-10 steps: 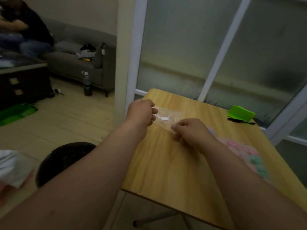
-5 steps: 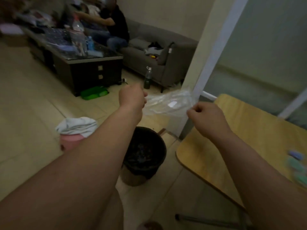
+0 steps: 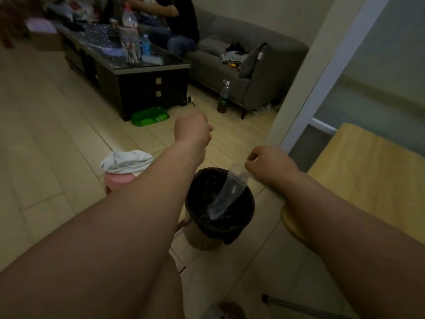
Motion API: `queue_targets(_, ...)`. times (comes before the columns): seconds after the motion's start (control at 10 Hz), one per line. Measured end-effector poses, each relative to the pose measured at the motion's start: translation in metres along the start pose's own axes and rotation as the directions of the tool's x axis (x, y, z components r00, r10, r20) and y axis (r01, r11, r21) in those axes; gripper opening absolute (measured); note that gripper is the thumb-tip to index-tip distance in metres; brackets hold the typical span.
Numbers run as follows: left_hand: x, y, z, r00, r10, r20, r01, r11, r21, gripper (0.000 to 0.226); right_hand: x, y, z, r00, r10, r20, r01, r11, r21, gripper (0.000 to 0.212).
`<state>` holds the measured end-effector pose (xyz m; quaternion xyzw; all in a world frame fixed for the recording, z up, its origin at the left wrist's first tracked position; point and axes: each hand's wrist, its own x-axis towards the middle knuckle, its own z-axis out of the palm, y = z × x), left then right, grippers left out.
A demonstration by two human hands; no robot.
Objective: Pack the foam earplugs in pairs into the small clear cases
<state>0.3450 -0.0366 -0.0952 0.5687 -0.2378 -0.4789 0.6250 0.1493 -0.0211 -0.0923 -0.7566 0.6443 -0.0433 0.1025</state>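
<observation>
**One hand holds the bag**

Your right hand [image 3: 269, 163] pinches the top of the clear bag [image 3: 227, 194], which hangs slack above the black-lined bin [image 3: 195, 203]. Your left hand [image 3: 193, 131] is curled; whether it holds anything I cannot tell. Lower the bag inside the rim before you let go. Half a second ago both hands stretched it taut. No earplugs or cases show, only the table [image 3: 368, 169] corner.

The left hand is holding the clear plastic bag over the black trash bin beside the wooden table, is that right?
No. The right hand pinches the clear plastic bag over the black trash bin beside the wooden table; the left hand is clear of it, as the head view shows.
</observation>
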Motion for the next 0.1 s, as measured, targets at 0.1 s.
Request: queue_targets(0.1,-0.0097,0.0008,0.0137,0.999,0.017,0.029,-0.018,0.999,0.034,0.011,-0.0073,0.0106,-0.0084,0.998,-0.004,-0.068,0.008,0.999,0.045,0.021)
